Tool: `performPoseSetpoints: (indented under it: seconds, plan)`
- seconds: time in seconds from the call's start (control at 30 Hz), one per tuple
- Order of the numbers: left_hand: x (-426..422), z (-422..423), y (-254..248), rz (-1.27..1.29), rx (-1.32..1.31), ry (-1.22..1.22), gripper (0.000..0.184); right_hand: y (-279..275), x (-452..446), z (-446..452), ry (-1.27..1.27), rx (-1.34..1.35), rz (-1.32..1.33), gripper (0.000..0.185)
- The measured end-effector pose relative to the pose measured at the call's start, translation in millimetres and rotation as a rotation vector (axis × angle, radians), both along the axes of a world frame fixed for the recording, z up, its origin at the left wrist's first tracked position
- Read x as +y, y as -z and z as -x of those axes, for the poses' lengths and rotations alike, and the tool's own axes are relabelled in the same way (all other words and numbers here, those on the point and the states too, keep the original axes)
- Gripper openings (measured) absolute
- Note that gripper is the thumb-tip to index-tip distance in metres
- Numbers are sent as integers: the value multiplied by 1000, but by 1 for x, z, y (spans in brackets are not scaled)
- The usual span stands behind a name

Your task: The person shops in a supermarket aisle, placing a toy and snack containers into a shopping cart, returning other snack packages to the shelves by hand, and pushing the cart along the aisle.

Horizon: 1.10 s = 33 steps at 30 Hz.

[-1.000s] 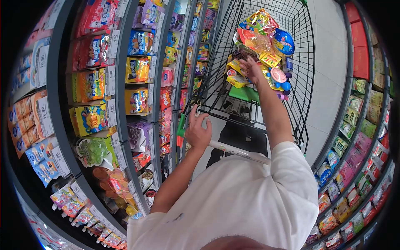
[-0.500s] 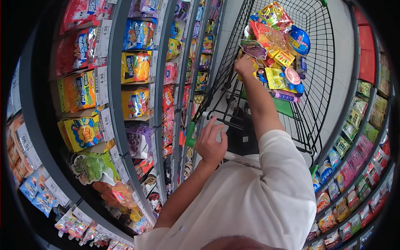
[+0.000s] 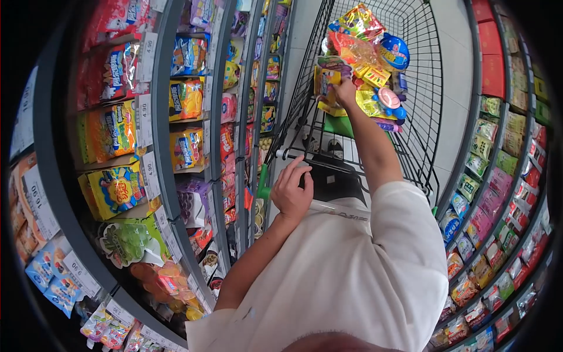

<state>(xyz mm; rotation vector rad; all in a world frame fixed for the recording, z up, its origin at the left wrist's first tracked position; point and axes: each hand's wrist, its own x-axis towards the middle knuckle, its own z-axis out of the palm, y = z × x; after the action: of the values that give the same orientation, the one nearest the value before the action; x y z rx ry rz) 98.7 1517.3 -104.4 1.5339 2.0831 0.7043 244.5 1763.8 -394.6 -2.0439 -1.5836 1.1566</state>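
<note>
My right hand (image 3: 345,91) reaches into the shopping cart (image 3: 431,88), its fingers closed on the edge of a yellow candy packet (image 3: 326,84). Around that hand lies a heap of sweets: a clear pack with orange-red contents (image 3: 355,47), a blue round container (image 3: 394,51), a yellow box (image 3: 376,76) and a pink-and-blue toy-like item (image 3: 389,98). A purple-and-green pack partly shows behind the held packet. Close to the cart's handle end (image 3: 282,154), my left hand (image 3: 291,190) holds nothing, its fingers apart.
Shelves of bagged candy with price tags (image 3: 146,114) rise close on the left. Another shelf row (image 3: 495,176) with small bright packets curves along the right. Red boxes (image 3: 491,73) sit at its far end. Pale floor tiles (image 3: 454,64) show beside the cart.
My right hand has drawn slightly back, and a yellow candy packet now shows upright in its grip. The cart and its heap appear shifted left in view. My left hand has hardly moved.
</note>
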Motion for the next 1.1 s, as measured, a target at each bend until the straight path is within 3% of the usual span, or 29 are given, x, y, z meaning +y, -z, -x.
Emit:
performPoseSetpoints:
  seconds: [0.03, 0.07, 0.17, 0.27, 0.4, 0.53, 0.7, 0.83, 0.93, 1.1]
  plan:
    - [0, 2, 1, -24, -2, 17, 14, -11, -2, -4, 62, 124, -55, 29]
    - [-1, 5, 1, -43, -1, 34, 14, -24, -10, -16, 138, 400, 14, 21]
    - [0, 7, 1, 45, -92, -9, 13, -62, -11, -56, 242, 843, 341, 18]
    - [5, 10, -4, 70, -236, -60, 10, -116, -20, -85, 255, 1185, 430, 32]
    - [3, 13, -5, 101, -390, -76, 13, -185, -39, -102, 215, 1474, 429, 41]
    - [7, 21, 3, 168, -833, -133, 27, -233, -58, -101, 47, 1682, 437, 49]
    - [38, 8, -24, 132, -1572, -107, 55, -265, -66, -86, -201, 1809, 484, 51]
    - [37, 13, -36, 192, -1748, 18, 56, -288, -70, -82, -333, 1653, 572, 45]
    - [22, 9, -42, 269, -1401, -50, 54, -298, -78, -78, -310, 1443, 506, 49]
    - [-3, 0, -37, 131, -1587, -161, 44, -330, -96, -67, -327, 1304, 407, 43]
